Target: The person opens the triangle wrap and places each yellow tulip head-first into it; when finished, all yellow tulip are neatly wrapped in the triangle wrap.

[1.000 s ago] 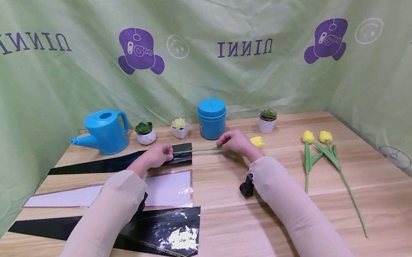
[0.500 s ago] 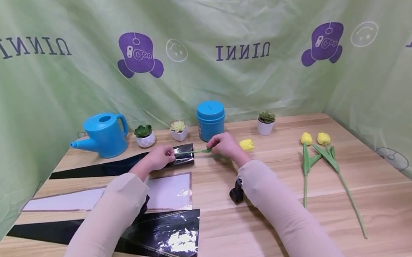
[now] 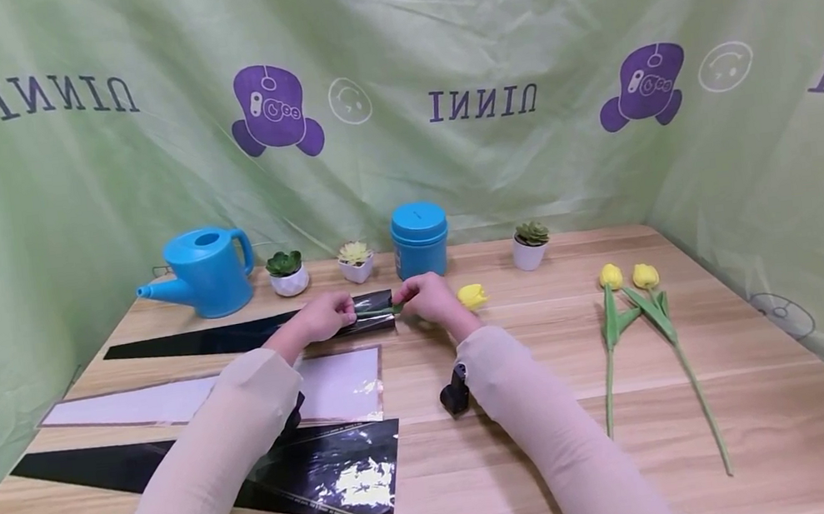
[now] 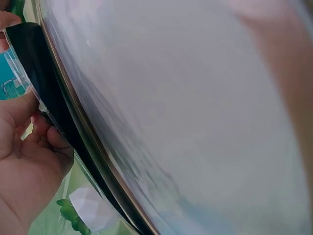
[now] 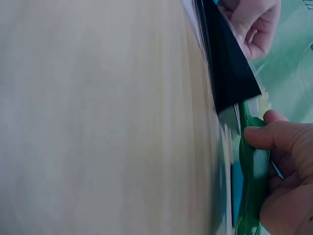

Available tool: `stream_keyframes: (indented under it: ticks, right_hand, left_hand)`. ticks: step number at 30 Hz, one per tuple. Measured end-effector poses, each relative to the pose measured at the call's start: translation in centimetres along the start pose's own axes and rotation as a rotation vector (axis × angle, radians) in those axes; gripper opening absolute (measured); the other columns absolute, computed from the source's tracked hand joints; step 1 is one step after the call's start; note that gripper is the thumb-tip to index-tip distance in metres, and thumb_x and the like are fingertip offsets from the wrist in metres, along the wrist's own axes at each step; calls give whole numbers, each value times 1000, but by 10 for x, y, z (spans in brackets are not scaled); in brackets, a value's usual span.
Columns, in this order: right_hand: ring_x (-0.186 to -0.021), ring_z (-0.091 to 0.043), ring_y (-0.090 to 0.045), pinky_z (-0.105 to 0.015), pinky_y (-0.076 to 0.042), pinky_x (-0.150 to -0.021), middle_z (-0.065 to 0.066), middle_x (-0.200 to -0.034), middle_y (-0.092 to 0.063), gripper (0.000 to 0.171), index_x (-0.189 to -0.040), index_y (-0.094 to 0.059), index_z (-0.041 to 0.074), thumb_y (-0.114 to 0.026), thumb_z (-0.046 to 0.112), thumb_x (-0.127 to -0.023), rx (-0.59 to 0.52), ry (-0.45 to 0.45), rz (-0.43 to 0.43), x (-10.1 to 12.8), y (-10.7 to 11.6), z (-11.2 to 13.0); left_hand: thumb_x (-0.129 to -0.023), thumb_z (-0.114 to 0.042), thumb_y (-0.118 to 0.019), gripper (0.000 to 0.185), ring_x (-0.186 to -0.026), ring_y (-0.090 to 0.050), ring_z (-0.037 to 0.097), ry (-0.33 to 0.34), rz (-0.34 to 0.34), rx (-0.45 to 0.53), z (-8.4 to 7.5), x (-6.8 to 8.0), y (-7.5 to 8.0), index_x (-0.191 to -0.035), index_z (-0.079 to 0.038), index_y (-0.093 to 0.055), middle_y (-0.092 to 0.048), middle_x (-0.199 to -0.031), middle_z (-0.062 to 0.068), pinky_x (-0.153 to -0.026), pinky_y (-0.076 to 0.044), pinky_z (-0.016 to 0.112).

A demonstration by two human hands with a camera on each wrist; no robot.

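Observation:
A yellow tulip [image 3: 472,297] lies sideways above the back of the table, its bloom to the right of my right hand [image 3: 429,297]. Thumb and fingers of that hand pinch the tulip's green stem and leaf [image 5: 253,181] in the right wrist view. The stem runs left into the mouth of a tapered black flower sleeve [image 3: 195,341] with a clear front. My left hand [image 3: 326,316] pinches the sleeve near its wide end; the left wrist view shows its fingers on the dark edge [image 4: 54,93]. The stem's lower end is hidden.
Nearer lie a white sleeve [image 3: 338,382] and another black sleeve [image 3: 329,471]. Two yellow tulips [image 3: 644,276] rest at the right. Along the back stand a blue watering can [image 3: 210,270], a blue lidded canister [image 3: 420,239] and small potted succulents [image 3: 529,246].
My right hand has moved left with the tulip, and its stem has slid further into the black sleeve. The left hand stays at the sleeve with only a slight shift.

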State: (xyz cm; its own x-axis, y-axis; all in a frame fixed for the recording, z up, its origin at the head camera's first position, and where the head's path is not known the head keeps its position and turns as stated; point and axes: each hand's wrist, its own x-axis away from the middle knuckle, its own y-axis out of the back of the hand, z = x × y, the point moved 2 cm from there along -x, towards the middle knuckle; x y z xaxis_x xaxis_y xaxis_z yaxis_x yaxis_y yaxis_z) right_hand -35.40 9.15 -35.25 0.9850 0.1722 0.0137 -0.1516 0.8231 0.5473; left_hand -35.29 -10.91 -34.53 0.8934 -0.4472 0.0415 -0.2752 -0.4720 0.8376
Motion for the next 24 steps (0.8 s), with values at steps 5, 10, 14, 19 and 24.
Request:
stream_keyframes:
  ticks: [5,10,14,19,24]
  right_hand:
    - [-92,-22,-51,-31,-43,-79,-5,-95,-64,21,-89,-72,10,-69,-5,-75,-12,-7,2,0,-8,1]
    - [-92,-22,-51,-30,-43,-78,-5,-97,-64,21,-90,-72,11,-68,-5,-77,-28,-10,2,1,-13,0]
    - [-92,-20,-53,-31,-45,-81,-4,-97,-65,23,-93,-72,10,-68,-6,-77,-23,-10,-6,3,-10,1]
    - [-91,-20,-56,-32,-47,-84,-6,-95,-67,21,-95,-71,8,-69,-4,-78,-12,-4,-17,6,2,4]
    - [-92,-20,-57,-32,-48,-83,-7,-98,-68,19,-99,-70,5,-67,-1,-81,38,39,26,8,19,2]
  left_hand:
    - [-91,-9,-55,12,-74,-48,21,1,-8,5,-3,1,0,-81,-6,-50,-49,-73,5,-69,-36,31]
    - [-91,-9,-55,13,-75,-48,21,2,-4,13,-4,3,0,-80,-6,-49,-49,-74,5,-70,-36,31]
    - [-91,-10,-55,13,-76,-48,21,-2,4,16,-6,3,-2,-80,-7,-49,-48,-75,4,-71,-37,31]
    - [-92,-9,-54,13,-76,-48,21,-16,13,7,-7,2,-1,-80,-7,-48,-47,-75,4,-70,-37,32]
    - [-91,-9,-55,13,-77,-48,21,-8,14,9,-5,2,-1,-80,-7,-49,-48,-76,5,-70,-37,32]
